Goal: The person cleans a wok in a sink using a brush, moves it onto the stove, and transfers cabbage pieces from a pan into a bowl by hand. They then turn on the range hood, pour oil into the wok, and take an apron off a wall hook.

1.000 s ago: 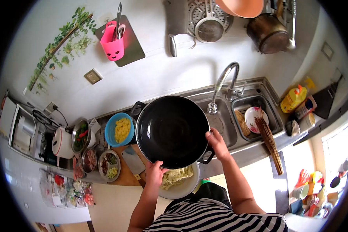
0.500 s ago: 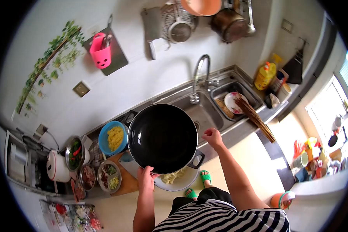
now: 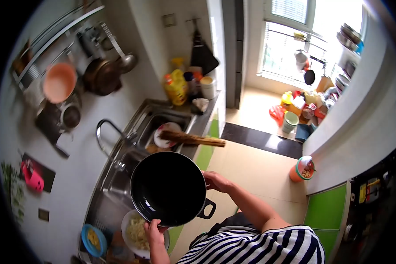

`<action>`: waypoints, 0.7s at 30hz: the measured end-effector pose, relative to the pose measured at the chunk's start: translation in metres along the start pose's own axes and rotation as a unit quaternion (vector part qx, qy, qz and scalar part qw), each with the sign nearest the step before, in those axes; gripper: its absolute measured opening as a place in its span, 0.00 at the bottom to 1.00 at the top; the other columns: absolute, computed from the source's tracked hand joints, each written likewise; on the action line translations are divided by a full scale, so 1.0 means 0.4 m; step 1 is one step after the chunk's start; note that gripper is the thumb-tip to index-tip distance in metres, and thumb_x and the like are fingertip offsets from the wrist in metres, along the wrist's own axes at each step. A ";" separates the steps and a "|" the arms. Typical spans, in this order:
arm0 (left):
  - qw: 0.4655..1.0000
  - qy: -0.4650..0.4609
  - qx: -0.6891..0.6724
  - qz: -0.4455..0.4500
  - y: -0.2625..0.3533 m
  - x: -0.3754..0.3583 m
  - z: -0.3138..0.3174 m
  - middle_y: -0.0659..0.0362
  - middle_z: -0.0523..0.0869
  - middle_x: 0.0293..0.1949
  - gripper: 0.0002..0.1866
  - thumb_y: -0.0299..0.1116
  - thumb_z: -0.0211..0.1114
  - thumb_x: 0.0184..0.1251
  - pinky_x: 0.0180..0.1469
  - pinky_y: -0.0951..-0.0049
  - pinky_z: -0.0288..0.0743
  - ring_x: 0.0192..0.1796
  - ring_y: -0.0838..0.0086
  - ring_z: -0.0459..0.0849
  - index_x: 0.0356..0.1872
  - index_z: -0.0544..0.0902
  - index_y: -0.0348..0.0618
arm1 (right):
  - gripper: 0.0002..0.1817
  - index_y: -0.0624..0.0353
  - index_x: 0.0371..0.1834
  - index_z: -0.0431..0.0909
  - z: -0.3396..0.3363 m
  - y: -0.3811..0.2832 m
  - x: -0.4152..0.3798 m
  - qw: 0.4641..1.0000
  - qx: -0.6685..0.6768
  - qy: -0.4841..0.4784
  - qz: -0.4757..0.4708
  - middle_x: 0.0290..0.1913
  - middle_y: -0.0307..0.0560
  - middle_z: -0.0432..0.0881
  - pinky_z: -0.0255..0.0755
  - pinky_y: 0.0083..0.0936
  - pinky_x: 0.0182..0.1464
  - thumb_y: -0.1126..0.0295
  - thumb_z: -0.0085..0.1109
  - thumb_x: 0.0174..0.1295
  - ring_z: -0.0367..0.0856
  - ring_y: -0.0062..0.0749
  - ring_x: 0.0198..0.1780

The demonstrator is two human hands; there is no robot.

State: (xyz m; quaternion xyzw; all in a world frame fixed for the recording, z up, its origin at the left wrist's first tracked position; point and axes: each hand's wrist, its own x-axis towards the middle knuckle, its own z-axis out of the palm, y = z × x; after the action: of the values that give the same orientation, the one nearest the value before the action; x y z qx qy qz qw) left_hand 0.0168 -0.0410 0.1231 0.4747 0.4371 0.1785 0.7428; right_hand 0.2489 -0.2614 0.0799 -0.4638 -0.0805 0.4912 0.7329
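Note:
A deep black wok with a loop handle hangs in the air in front of me, its dark inside facing up. My left hand grips its lower rim, thumb over the edge and fingers underneath. At the right side of the rim, my right hand is closed on the wok, its fingertips partly hidden behind it. Below the wok, near my left hand, stands a white bowl of pale cut pieces. A bundle-stick brush lies across the sink's far basin, over a patterned plate.
The steel sink with its curved faucet lies left of the wok. A blue basin of yellow pieces stands at lower left. Yellow bottles stand behind the sink. A waste bin sits on the floor at right.
My view has turned right, and the wok has swung along with it toward the sink. My right hand, earlier apart from the wok, now holds its right rim. My left hand keeps its grip.

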 end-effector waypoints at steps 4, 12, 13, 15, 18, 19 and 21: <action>0.993 -0.110 0.003 -0.049 -0.061 0.039 0.269 0.51 0.80 0.36 0.17 0.22 0.53 0.49 0.34 0.57 0.85 0.35 0.59 0.83 0.44 0.74 0.35 | 0.29 0.58 0.55 0.74 -0.210 -0.107 -0.160 0.997 0.050 0.032 -0.054 0.49 0.43 0.81 0.73 0.33 0.50 0.44 0.38 0.70 0.79 0.30 0.48; 0.945 -0.274 0.099 -0.147 -0.208 0.091 0.822 0.52 0.80 0.34 0.14 0.21 0.52 0.50 0.34 0.57 0.86 0.34 0.61 0.84 0.40 0.74 0.33 | 0.39 0.59 0.67 0.61 -0.573 -0.272 -0.444 0.932 -0.275 0.226 -0.077 0.48 0.57 0.79 0.74 0.30 0.49 0.46 0.61 0.58 0.79 0.37 0.48; 0.938 -0.290 0.113 -0.151 -0.226 0.090 0.881 0.52 0.80 0.34 0.14 0.21 0.52 0.50 0.34 0.56 0.86 0.34 0.60 0.84 0.41 0.74 0.33 | 0.39 0.59 0.67 0.61 -0.619 -0.255 -0.462 0.915 -0.288 0.264 -0.102 0.48 0.57 0.79 0.73 0.31 0.50 0.48 0.62 0.57 0.79 0.38 0.48; 0.924 -0.324 0.127 -0.160 -0.272 0.102 0.986 0.50 0.81 0.35 0.14 0.20 0.52 0.50 0.33 0.57 0.87 0.32 0.60 0.84 0.41 0.73 0.32 | 0.38 0.61 0.66 0.61 -0.690 -0.251 -0.507 0.896 -0.282 0.319 -0.124 0.49 0.58 0.79 0.72 0.33 0.52 0.52 0.62 0.57 0.79 0.40 0.47; 0.901 -0.356 0.177 -0.172 -0.293 0.121 1.147 0.50 0.81 0.35 0.13 0.20 0.52 0.50 0.32 0.58 0.87 0.31 0.61 0.85 0.40 0.73 0.31 | 0.35 0.63 0.65 0.60 -0.779 -0.258 -0.547 0.896 -0.213 0.361 -0.144 0.48 0.54 0.79 0.73 0.30 0.51 0.60 0.62 0.58 0.79 0.35 0.45; 0.897 -0.368 0.182 -0.167 -0.303 0.131 1.198 0.50 0.81 0.34 0.12 0.20 0.52 0.50 0.30 0.59 0.87 0.30 0.62 0.85 0.39 0.74 0.30 | 0.33 0.63 0.64 0.61 -0.803 -0.268 -0.554 0.901 -0.183 0.368 -0.139 0.48 0.50 0.77 0.72 0.28 0.51 0.61 0.62 0.59 0.77 0.31 0.46; 0.880 -0.393 0.213 -0.159 -0.326 0.178 1.297 0.51 0.81 0.32 0.12 0.20 0.52 0.50 0.30 0.60 0.86 0.28 0.64 0.84 0.38 0.74 0.30 | 0.30 0.62 0.62 0.61 -0.847 -0.292 -0.552 0.905 -0.109 0.383 -0.151 0.47 0.44 0.75 0.72 0.25 0.48 0.63 0.62 0.60 0.74 0.25 0.44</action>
State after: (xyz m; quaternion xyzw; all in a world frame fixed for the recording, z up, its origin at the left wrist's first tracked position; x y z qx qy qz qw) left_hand 0.4617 -0.3409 0.0634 0.5769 0.2066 -0.2411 0.7526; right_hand 0.4073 -0.6506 0.0543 -0.6755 0.0848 0.1471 0.7175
